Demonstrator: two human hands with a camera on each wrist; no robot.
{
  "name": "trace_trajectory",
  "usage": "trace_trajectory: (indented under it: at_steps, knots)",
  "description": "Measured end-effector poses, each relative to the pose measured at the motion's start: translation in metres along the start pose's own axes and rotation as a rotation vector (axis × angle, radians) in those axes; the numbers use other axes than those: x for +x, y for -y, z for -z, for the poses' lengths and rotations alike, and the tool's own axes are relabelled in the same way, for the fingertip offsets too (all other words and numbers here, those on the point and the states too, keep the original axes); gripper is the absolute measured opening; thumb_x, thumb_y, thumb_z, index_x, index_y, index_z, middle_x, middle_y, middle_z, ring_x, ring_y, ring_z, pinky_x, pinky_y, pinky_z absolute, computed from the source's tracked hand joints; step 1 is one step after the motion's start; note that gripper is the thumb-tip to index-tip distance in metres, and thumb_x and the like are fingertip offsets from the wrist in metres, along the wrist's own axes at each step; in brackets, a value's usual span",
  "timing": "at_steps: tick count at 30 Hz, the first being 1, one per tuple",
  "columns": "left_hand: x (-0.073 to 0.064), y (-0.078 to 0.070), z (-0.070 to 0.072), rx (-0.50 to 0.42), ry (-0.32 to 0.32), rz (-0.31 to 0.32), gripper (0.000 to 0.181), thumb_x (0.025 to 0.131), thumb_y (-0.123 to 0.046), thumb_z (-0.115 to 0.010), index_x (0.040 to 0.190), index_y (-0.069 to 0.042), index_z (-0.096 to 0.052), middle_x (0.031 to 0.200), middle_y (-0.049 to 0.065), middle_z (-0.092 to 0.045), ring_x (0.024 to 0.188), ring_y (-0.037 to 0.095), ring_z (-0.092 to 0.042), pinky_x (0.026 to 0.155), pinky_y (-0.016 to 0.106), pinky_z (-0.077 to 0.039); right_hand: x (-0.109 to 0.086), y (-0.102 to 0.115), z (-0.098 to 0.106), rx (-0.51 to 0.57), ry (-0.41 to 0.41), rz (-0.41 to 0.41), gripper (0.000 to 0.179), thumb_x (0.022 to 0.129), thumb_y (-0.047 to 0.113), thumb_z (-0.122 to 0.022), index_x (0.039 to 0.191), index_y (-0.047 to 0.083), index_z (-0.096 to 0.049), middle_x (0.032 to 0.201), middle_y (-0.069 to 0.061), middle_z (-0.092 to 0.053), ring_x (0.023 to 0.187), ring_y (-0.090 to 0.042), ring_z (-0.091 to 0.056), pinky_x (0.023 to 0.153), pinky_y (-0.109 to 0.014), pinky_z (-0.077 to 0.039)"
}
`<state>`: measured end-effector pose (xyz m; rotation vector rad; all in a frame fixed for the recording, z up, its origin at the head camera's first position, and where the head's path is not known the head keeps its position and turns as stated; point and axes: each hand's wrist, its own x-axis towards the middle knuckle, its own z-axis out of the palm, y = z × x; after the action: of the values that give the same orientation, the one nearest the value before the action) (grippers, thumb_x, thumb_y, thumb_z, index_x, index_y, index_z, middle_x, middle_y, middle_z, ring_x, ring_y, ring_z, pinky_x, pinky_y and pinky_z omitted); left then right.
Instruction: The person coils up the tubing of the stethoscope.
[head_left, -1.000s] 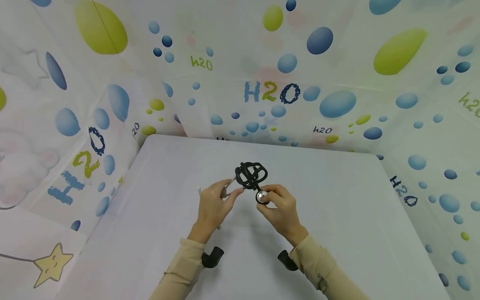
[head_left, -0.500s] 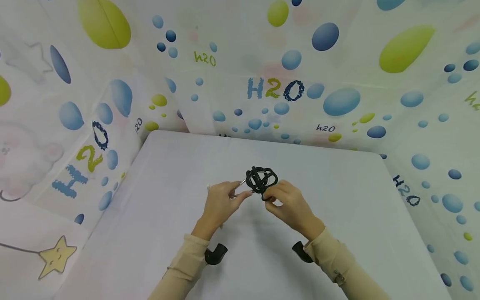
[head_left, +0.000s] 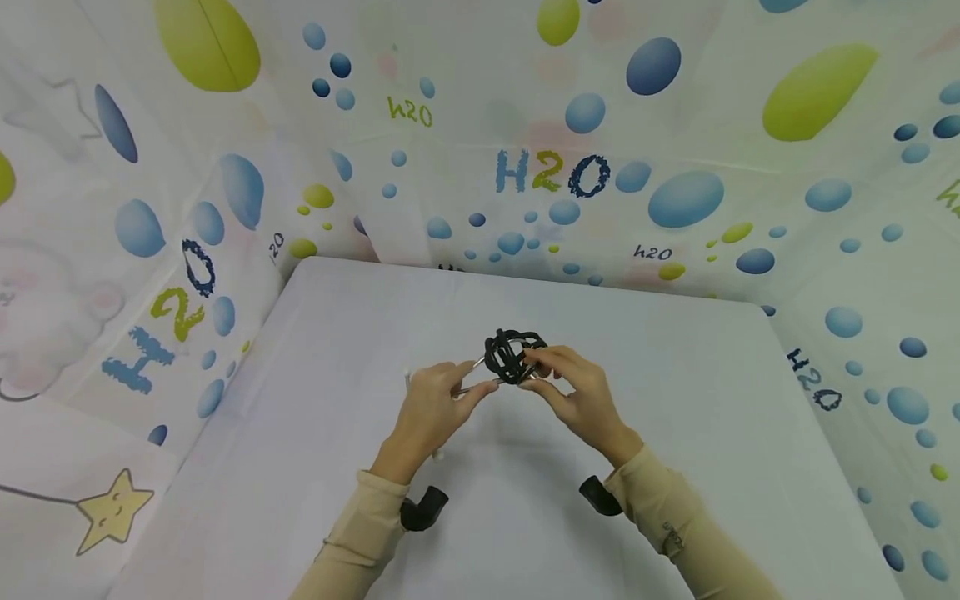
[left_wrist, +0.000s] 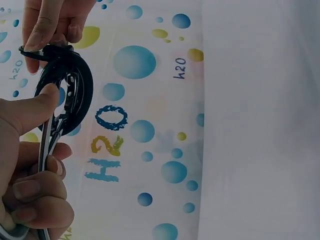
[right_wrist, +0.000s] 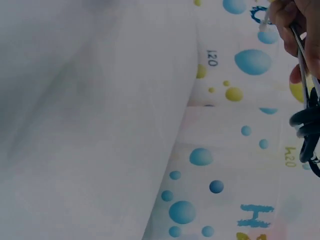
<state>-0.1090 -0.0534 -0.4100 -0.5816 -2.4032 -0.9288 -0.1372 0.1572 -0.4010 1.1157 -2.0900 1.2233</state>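
A stethoscope with its black tubing (head_left: pixel 504 360) wound into a knotted coil is held up above the table in the head view. My left hand (head_left: pixel 433 408) grips its metal ear tubes (left_wrist: pixel 46 137), thumb along one tube and fingers curled below. Light eartips (head_left: pixel 438 455) stick out past that hand. My right hand (head_left: pixel 587 402) pinches the chestpiece end at the right side of the coil, its fingers overlapping the loops. The chestpiece itself is mostly hidden behind those fingers. In the right wrist view, the coil (right_wrist: pixel 307 125) shows only at the right edge.
A white table (head_left: pixel 337 317) lies under both hands. White sheeting (head_left: pixel 465 75) printed with drops and lettering rises behind it and along both sides. Black camera mounts (head_left: pixel 424 508) stick out from the inner side of each sleeve.
The chestpiece, hanging below the coil a second ago, has been brought up against the coil's right side by my right hand. My left hand keeps its grip on the ear tubes.
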Motion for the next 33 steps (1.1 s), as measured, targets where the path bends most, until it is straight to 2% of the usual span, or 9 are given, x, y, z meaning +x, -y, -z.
trace_trajectory:
  at_steps: [3, 6, 10, 12, 15, 20, 26, 30, 33]
  knots:
    - [0.001, -0.001, 0.001, 0.002, -0.056, -0.028, 0.032, 0.075, -0.022, -0.08, 0.091, 0.004, -0.071, 0.052, 0.0, -0.043, 0.05, 0.007, -0.031, 0.045, 0.018, -0.028, -0.003, 0.0, -0.01, -0.035, -0.127, -0.01, 0.033, 0.085, 0.021, -0.069, 0.103, -0.007, -0.065, 0.095, -0.018, -0.061, 0.08, -0.025, -0.054, 0.07, -0.025, -0.043]
    - [0.001, -0.002, 0.002, 0.025, -0.083, -0.033, 0.033, 0.075, -0.023, -0.08, 0.092, 0.003, -0.071, 0.053, 0.0, -0.045, 0.05, 0.007, -0.033, 0.045, 0.019, -0.03, -0.008, 0.001, -0.019, -0.004, -0.212, -0.068, 0.029, 0.086, 0.022, -0.067, 0.095, -0.005, -0.064, 0.105, -0.025, -0.053, 0.095, -0.031, -0.05, 0.084, -0.024, -0.042]
    - [-0.001, -0.002, 0.004, 0.043, -0.083, -0.027, 0.034, 0.074, -0.023, -0.08, 0.093, 0.004, -0.07, 0.056, 0.003, -0.051, 0.051, 0.009, -0.038, 0.046, 0.02, -0.035, -0.01, 0.002, -0.025, 0.204, -0.238, -0.141, 0.015, 0.076, -0.01, -0.07, 0.088, -0.01, -0.059, 0.123, -0.036, -0.043, 0.108, -0.033, -0.055, 0.09, -0.026, -0.047]
    - [-0.002, -0.001, 0.004, 0.037, -0.079, -0.027, 0.034, 0.074, -0.022, -0.08, 0.093, 0.005, -0.07, 0.058, 0.006, -0.054, 0.051, 0.01, -0.041, 0.047, 0.021, -0.037, -0.008, 0.002, -0.025, 0.326, -0.241, -0.171, 0.024, 0.067, -0.026, -0.068, 0.086, -0.015, -0.058, 0.125, -0.04, -0.043, 0.105, -0.032, -0.06, 0.081, -0.027, -0.052]
    - [-0.003, -0.001, 0.005, 0.027, -0.084, -0.035, 0.034, 0.074, -0.021, -0.08, 0.093, 0.005, -0.07, 0.059, 0.006, -0.056, 0.051, 0.012, -0.043, 0.046, 0.021, -0.039, -0.004, 0.001, -0.023, 0.39, -0.248, -0.231, 0.026, 0.063, -0.03, -0.066, 0.086, -0.018, -0.059, 0.12, -0.038, -0.05, 0.1, -0.022, -0.063, 0.078, -0.025, -0.052]
    - [-0.002, -0.001, 0.006, 0.037, -0.111, -0.06, 0.034, 0.072, -0.019, -0.081, 0.094, 0.005, -0.07, 0.058, 0.006, -0.056, 0.05, 0.011, -0.043, 0.045, 0.021, -0.04, 0.002, 0.004, -0.021, 0.418, -0.244, -0.376, 0.018, 0.071, -0.022, -0.067, 0.088, -0.019, -0.062, 0.111, -0.031, -0.058, 0.09, -0.009, -0.064, 0.072, -0.022, -0.053]
    - [-0.003, 0.0, 0.003, 0.053, -0.179, -0.084, 0.035, 0.07, -0.019, -0.082, 0.091, 0.006, -0.07, 0.057, 0.005, -0.054, 0.048, 0.012, -0.042, 0.043, 0.021, -0.038, 0.005, 0.007, -0.025, 0.523, -0.28, -0.51, 0.011, 0.079, -0.016, -0.064, 0.089, -0.015, -0.063, 0.093, -0.01, -0.064, 0.069, -0.008, -0.06, 0.063, -0.021, -0.05]
    - [-0.006, 0.0, -0.003, 0.052, -0.228, -0.085, 0.032, 0.07, -0.016, -0.083, 0.089, 0.007, -0.069, 0.057, 0.005, -0.054, 0.046, 0.013, -0.045, 0.043, 0.02, -0.039, 0.007, 0.01, -0.031, 0.558, -0.356, -0.557, 0.002, 0.082, -0.008, -0.066, 0.083, -0.006, -0.065, 0.084, -0.005, -0.063, 0.065, -0.01, -0.057, 0.061, -0.021, -0.049]
    - [-0.007, 0.0, -0.008, 0.05, -0.257, -0.068, 0.032, 0.07, -0.014, -0.083, 0.089, 0.008, -0.069, 0.055, 0.005, -0.052, 0.046, 0.012, -0.046, 0.043, 0.019, -0.039, 0.009, 0.014, -0.035, 0.552, -0.414, -0.549, 0.004, 0.084, -0.003, -0.067, 0.084, -0.005, -0.065, 0.084, -0.009, -0.062, 0.065, -0.011, -0.056, 0.06, -0.021, -0.049]
